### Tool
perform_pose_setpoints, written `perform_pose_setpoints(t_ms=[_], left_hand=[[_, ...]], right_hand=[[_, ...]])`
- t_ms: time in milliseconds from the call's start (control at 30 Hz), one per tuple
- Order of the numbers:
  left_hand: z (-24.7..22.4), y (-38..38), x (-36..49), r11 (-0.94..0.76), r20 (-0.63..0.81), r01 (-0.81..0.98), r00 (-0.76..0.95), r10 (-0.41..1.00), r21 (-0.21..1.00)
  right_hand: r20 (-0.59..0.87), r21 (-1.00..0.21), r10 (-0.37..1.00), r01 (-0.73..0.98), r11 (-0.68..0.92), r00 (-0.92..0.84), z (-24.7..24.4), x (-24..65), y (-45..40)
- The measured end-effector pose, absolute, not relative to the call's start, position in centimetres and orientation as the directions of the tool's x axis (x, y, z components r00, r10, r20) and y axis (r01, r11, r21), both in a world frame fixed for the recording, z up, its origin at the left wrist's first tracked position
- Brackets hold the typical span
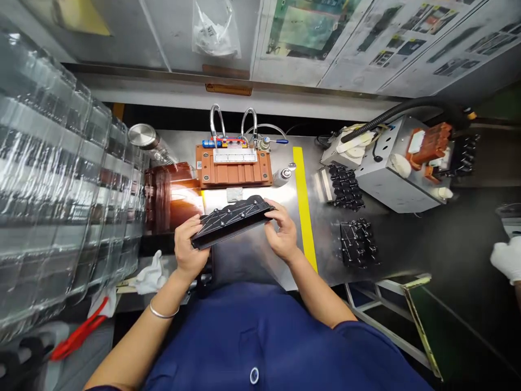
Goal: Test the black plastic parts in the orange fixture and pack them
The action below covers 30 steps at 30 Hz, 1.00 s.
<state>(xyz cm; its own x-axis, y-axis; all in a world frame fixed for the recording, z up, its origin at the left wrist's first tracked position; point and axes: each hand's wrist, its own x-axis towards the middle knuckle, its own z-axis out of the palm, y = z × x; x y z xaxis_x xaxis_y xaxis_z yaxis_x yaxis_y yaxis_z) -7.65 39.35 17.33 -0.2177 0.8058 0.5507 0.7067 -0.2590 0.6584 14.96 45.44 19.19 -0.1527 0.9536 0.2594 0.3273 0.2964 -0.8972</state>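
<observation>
Clear plastic trays stacked beside black panel gripped by left hand and right hand

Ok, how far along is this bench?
Hard to gauge. Possibly done: two clusters of black pronged parts on the steel bench, though nothing proves they're finished. In hand: a flat black ribbed plate with screws, gripped by the left hand and right hand. Apparently open: that plate sits apart from the orange fixture board, so nothing shows it's been fitted.
</observation>
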Motion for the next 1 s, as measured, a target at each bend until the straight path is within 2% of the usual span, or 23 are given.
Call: perform_pose_setpoints(t_ms=[67, 167, 300, 467, 600, 700, 800, 867, 900, 933, 1000], left_hand=[[19.1, 37.6, -7.8, -0.291, 0.609, 0.733, -0.206, 0.766, 0.615], [20.8, 35.8, -8.0, -0.283, 0.622, 0.766, -0.187, 0.760, 0.577], [21.7, 33.9, -8.7, -0.287, 0.653, 0.800, -0.166, 0.739, 0.528], [22.1, 31.5, -10.1, -0.260, 0.643, 0.781, -0.223, 0.733, 0.568], [22.5, 29.4, -11.1, -0.219, 0.605, 0.770, -0.257, 0.753, 0.600], [22.5, 27.9, -11.8, -0.216, 0.594, 0.770, -0.249, 0.765, 0.601], [22.1, 26.9, -12.6, -0.213, 0.601, 0.791, -0.229, 0.766, 0.573], [21.7, 26.5, -13.0, -0.222, 0.617, 0.813, -0.201, 0.761, 0.539], [21.5, 26.3, -13.2, -0.228, 0.621, 0.820, -0.187, 0.761, 0.525], [21.4, 26.2, -13.2, -0.233, 0.621, 0.823, -0.174, 0.765, 0.518], [21.0, 26.0, -13.2, -0.240, 0.609, 0.818, -0.163, 0.776, 0.524]], right_hand=[[0.309, -0.884, 0.936, 0.314, 0.347, -0.166, 20.8, 14.7, 44.1], [0.345, -0.872, 0.926, 0.312, 0.377, -0.153, 21.7, 13.9, 43.1], [0.346, -0.833, 0.918, 0.388, 0.396, -0.193, 21.9, 12.4, 42.5], [0.395, -0.747, 0.869, 0.447, 0.492, -0.297, 23.5, 10.5, 41.4], [0.345, -0.707, 0.860, 0.498, 0.502, -0.377, 24.2, 9.1, 40.5], [0.200, -0.668, 0.874, 0.591, 0.452, -0.443, 24.3, 8.2, 40.2], [-0.162, -0.493, 0.854, 0.790, 0.364, -0.495, 25.0, 6.9, 39.6], [-0.399, -0.361, 0.751, 0.843, 0.399, -0.526, 25.7, 5.6, 38.9], [-0.473, -0.346, 0.676, 0.824, 0.448, -0.565, 26.1, 4.9, 38.4], [-0.510, -0.377, 0.585, 0.775, 0.507, -0.631, 26.4, 4.2, 37.8], [-0.474, -0.521, 0.385, 0.605, 0.602, -0.792, 27.0, 2.9, 36.7]])
